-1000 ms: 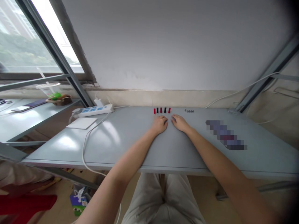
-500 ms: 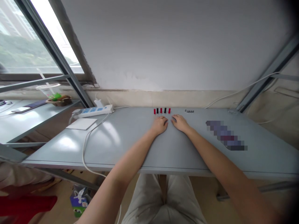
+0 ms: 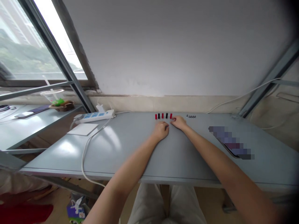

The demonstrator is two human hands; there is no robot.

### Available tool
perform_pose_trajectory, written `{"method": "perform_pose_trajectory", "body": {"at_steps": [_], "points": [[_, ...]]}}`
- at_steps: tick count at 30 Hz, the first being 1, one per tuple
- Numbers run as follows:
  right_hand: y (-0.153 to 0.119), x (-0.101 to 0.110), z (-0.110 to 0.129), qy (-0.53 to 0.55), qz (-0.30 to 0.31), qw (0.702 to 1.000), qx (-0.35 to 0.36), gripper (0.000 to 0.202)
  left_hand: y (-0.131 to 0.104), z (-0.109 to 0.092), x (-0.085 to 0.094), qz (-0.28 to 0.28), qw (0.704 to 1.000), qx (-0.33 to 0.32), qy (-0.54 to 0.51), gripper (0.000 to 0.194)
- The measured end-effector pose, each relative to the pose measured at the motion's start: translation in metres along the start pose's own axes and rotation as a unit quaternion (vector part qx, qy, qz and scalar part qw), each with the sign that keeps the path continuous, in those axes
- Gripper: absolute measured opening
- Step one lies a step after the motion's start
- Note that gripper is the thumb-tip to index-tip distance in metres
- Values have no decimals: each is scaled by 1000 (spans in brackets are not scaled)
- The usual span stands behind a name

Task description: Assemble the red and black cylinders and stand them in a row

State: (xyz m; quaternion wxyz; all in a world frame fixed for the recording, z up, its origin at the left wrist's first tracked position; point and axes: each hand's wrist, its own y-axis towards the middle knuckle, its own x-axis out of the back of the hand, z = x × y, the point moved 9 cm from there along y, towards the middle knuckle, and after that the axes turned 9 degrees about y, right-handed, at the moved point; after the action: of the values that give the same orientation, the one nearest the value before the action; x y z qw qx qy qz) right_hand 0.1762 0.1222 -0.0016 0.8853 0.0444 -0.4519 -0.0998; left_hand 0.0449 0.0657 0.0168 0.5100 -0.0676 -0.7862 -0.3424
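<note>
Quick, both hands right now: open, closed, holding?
Left hand: fingers curled, low over the desk; can't tell if it holds anything.
Right hand: fingertips at the rightmost red cylinder; grip can't be told.

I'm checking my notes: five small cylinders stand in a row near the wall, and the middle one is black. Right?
Not quite: the middle cylinder is red, as the head view shows. The five small cylinders do stand in a row near the wall.

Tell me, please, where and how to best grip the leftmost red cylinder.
I'd pinch the leftmost red cylinder near its top, front and back, coming from the open left: it stands upright, with a black cylinder close on its right.
</note>
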Motion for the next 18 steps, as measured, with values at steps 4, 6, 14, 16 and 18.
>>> {"method": "perform_pose_trajectory", "body": {"at_steps": [4,6,14,16,18], "points": [[5,-2,5,5,-15,1000,2,29,1,1,3,-11,1000,9,-22,21],[6,-2,8,7,-29,1000,7,26,1,1,4,-14,999,9,-28,21],[-1,0,11,-5,-46,998,34,16,-1,7,10,-52,996,36,-58,30],[-9,4,18,-34,-41,996,75,14,-1,8,12,-67,994,43,-76,39],[-22,9,31,-81,-41,987,132,14,-1,8,13,-77,992,44,-95,48]]}}
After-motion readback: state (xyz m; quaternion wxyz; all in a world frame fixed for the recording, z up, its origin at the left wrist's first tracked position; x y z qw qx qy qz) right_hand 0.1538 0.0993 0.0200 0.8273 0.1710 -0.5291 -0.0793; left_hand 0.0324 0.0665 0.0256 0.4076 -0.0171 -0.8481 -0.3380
